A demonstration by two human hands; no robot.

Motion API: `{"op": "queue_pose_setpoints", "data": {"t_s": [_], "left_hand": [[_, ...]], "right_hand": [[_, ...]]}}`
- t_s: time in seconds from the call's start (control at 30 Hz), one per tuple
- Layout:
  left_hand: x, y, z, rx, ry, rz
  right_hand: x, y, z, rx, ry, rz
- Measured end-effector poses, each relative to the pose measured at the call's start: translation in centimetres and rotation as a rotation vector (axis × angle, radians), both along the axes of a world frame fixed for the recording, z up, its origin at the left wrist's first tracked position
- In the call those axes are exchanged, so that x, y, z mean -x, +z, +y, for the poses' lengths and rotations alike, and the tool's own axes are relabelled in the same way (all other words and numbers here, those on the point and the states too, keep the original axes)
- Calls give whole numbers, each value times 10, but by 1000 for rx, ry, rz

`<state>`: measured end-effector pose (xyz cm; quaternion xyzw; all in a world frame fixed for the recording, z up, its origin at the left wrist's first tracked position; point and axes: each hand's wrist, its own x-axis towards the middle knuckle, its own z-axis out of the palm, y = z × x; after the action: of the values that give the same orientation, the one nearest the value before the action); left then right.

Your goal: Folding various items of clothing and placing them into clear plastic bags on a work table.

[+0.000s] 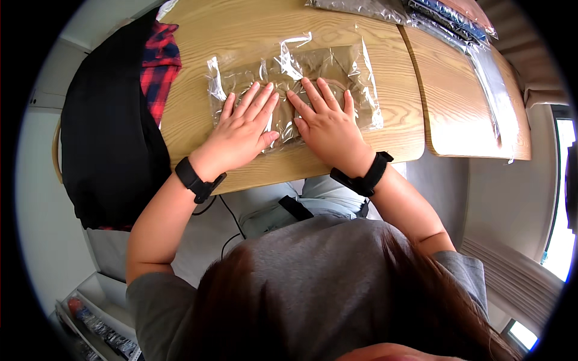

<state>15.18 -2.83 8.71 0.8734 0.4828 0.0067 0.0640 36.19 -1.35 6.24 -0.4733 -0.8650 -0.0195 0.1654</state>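
A clear plastic bag [337,63] with folded olive-brown cloth inside lies flat on the wooden table, near its front edge. My left hand [241,129] rests palm down on the left half of the bag, fingers stretched toward the far side. Palm down on the right half, my right hand [328,123] has its fingers spread. Both hands are open and hold nothing. The bag's film is wrinkled and shiny, and its clear margins stick out past the cloth at both sides. What the palms cover is hidden.
Black cloth [114,132] hangs over the table's left edge, with a red and blue checked cloth [159,72] beside it. Several bagged, folded cloths [445,21] are stacked at the far right. Flat clear film [490,90] lies on the right tabletop, past a seam in the wood.
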Motion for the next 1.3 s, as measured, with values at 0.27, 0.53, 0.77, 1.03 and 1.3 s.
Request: {"op": "queue_pose_setpoints", "data": {"t_s": [0.27,0.53,0.77,1.03,1.3], "left_hand": [[-1,2,4,50,8,11],[7,-4,8,82,-16,-47],[27,18,3,264,161,-1012],[26,33,-59,-54,141,-150],[30,14,-53,-134,123,-238]], "right_hand": [[2,6,2,95,-9,-19],[-3,-2,3,68,29,53],[-48,36,6,181,46,286],[-115,27,-8,311,101,370],[-116,19,-11,374,112,574]]}}
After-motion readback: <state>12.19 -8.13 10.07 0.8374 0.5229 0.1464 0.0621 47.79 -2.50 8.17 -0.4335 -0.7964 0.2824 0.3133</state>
